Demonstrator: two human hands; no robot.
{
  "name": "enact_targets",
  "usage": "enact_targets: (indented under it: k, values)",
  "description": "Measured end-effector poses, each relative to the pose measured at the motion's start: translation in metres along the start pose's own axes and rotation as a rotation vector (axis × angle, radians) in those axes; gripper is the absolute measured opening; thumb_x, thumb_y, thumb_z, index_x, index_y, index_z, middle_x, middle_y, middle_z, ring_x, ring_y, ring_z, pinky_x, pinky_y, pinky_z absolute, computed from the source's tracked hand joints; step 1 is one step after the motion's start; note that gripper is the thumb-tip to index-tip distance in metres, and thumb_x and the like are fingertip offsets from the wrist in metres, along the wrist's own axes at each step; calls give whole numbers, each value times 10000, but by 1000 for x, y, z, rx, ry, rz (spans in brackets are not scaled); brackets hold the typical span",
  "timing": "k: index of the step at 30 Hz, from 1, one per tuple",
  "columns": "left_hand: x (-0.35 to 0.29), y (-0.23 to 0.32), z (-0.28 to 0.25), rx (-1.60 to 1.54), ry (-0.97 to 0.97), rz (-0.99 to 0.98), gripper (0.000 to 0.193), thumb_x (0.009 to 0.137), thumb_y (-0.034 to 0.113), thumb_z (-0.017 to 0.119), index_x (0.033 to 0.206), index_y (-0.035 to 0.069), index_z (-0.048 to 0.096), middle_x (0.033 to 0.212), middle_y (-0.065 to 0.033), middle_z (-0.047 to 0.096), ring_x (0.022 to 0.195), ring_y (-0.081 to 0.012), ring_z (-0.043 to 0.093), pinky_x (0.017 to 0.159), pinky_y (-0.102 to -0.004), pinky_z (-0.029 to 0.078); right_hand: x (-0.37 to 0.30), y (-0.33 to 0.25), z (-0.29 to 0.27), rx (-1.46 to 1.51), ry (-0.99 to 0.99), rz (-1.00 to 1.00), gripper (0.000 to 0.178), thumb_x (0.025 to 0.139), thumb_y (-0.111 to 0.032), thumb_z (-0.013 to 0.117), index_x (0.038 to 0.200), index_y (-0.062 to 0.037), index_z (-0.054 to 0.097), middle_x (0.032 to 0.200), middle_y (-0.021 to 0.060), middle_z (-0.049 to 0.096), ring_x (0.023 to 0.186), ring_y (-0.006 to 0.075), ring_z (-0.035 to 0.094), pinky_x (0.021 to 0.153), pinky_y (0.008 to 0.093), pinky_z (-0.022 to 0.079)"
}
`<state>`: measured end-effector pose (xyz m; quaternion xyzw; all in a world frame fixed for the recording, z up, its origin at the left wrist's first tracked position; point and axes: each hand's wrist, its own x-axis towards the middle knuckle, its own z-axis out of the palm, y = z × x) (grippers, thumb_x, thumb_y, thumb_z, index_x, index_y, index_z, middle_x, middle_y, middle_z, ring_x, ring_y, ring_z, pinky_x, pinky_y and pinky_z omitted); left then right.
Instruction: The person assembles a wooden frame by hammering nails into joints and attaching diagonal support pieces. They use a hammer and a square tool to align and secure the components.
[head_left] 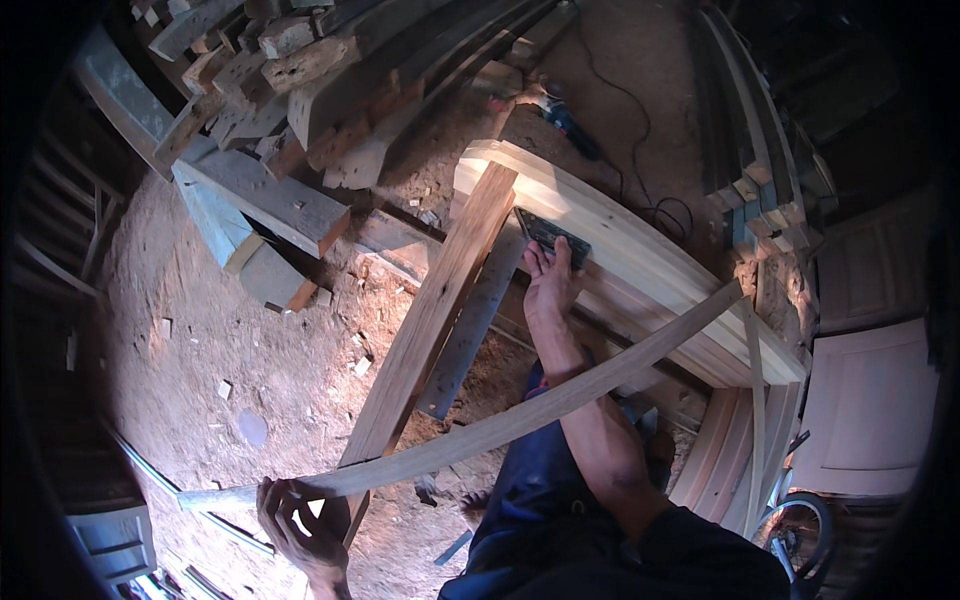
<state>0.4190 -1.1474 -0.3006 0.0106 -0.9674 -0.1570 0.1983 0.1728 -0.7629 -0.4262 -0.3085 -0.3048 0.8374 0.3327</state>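
Note:
My left hand, at the lower left, has its fingers curled against a long thin wooden strip near its left end. The strip crosses above my right forearm and reaches the boards at the right. Beneath it a squared wooden beam slants up to the stacked boards. My right hand grips the dark flat stock of what looks like a try square on top of those boards. A blue-grey metal blade runs along the beam's right side; my fingers partly hide the stock.
Stacked pale boards lie at centre right, with a thin slat leaning on them. A corded power tool lies beyond. Timber offcuts pile at upper left, a painted beam nearby. Wood chips litter the dirt floor. A wheel shows lower right.

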Motion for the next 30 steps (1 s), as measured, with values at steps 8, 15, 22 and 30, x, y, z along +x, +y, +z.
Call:
enact_targets:
  k: [8, 15, 22, 30]
  values:
    - [0, -5, -2, -15, 3, 26, 295, 855, 98, 733, 1078, -34, 593, 1217, -212, 616, 1221, -452, 564, 1050, -557, 455, -2, 0, 2, -18, 15, -15, 383, 985, -157, 656, 1284, -9, 468, 1053, 154, 621, 832, 294, 714, 638, 350, 639]
    - [-6, -6, -5, -206, 26, -85, 121, 984, 65, 521, 1066, -21, 547, 1209, -221, 624, 1218, -459, 569, 1040, -550, 456, 6, -3, 0, 5, 26, 90, 391, 970, -164, 679, 1278, -12, 491, 1117, 151, 621, 913, 294, 695, 735, 385, 637]
    - [-13, -6, -7, -213, 53, -148, 172, 995, 55, 486, 1111, -37, 574, 1213, -208, 639, 1111, -383, 625, 958, -434, 472, 4, -17, 2, 30, -34, 203, 266, 923, -183, 747, 1129, -79, 616, 994, 69, 691, 776, 211, 704, 640, 287, 581]
    - [-54, -26, -7, -571, 250, -501, 568, 904, 486, 623, 1184, 1, 532, 1390, -199, 492, 1322, -335, 461, 1035, -474, 411, 21, -6, -9, 3, -18, 202, 415, 937, -121, 705, 1303, -54, 522, 1257, 134, 611, 834, 311, 722, 675, 353, 659]
